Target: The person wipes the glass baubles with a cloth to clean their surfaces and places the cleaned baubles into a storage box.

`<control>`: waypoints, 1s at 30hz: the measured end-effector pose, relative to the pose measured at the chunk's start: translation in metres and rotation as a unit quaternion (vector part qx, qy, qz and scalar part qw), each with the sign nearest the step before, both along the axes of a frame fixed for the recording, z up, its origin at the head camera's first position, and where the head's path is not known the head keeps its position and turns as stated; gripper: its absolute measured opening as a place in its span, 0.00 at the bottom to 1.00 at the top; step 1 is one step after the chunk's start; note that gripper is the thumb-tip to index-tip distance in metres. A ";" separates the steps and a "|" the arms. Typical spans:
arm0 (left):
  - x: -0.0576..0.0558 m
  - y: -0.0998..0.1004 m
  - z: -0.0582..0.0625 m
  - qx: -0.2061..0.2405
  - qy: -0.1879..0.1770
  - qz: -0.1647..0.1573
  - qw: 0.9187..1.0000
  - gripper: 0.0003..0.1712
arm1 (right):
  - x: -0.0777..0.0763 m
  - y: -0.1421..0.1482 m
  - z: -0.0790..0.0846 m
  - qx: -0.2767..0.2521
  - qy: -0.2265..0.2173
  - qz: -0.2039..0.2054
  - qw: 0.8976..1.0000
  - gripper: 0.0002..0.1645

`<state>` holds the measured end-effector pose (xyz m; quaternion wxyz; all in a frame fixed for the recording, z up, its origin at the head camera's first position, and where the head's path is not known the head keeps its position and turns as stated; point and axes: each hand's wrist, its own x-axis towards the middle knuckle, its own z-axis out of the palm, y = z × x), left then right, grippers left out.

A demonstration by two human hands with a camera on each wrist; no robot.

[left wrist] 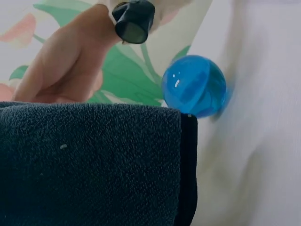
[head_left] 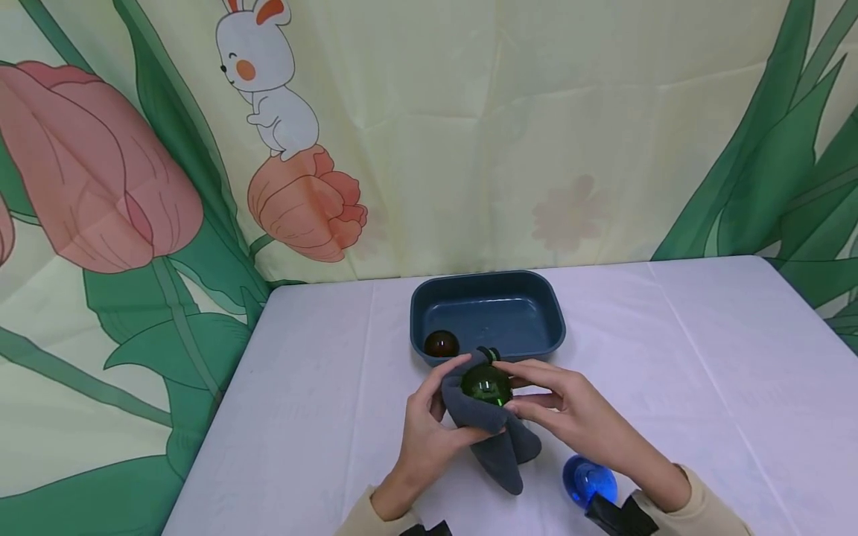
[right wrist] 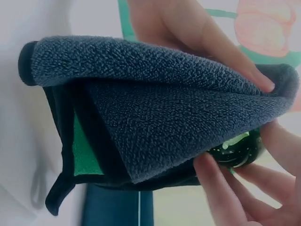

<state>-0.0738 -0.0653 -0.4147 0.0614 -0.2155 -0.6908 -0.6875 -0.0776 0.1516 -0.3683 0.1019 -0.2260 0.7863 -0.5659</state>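
Note:
In the head view my left hand (head_left: 429, 432) grips a dark grey cloth (head_left: 506, 450), which wraps partly round a green glass ball (head_left: 487, 384). My right hand (head_left: 563, 402) pinches the ball's right side between thumb and fingers. Both hands hold it just in front of a blue bin. The right wrist view shows the cloth (right wrist: 164, 117) folded over the ball (right wrist: 240, 148), its fleecy side and black edging visible. Most of the ball is hidden there. A transparent blue ball (head_left: 590, 480) lies on the table under my right forearm.
The dark blue bin (head_left: 489, 277) stands near the table's back edge, with a dark brown ball (head_left: 441, 344) at its front left corner. White cloth covers the table (head_left: 308, 417). Behind it hangs a printed curtain (head_left: 429, 149) with a rabbit and tulips.

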 end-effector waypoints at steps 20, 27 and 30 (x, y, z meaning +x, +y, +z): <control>-0.002 -0.003 -0.001 -0.001 0.037 -0.002 0.999 0.45 | 0.000 -0.003 -0.004 0.075 0.338 0.009 0.938 0.42; 0.000 -0.002 0.000 0.000 0.021 -0.001 1.000 0.47 | 0.002 -0.003 -0.003 0.081 0.287 0.000 0.954 0.38; 0.000 -0.001 -0.001 -0.003 0.021 -0.004 1.000 0.47 | 0.003 -0.003 -0.002 0.058 0.217 -0.001 0.974 0.35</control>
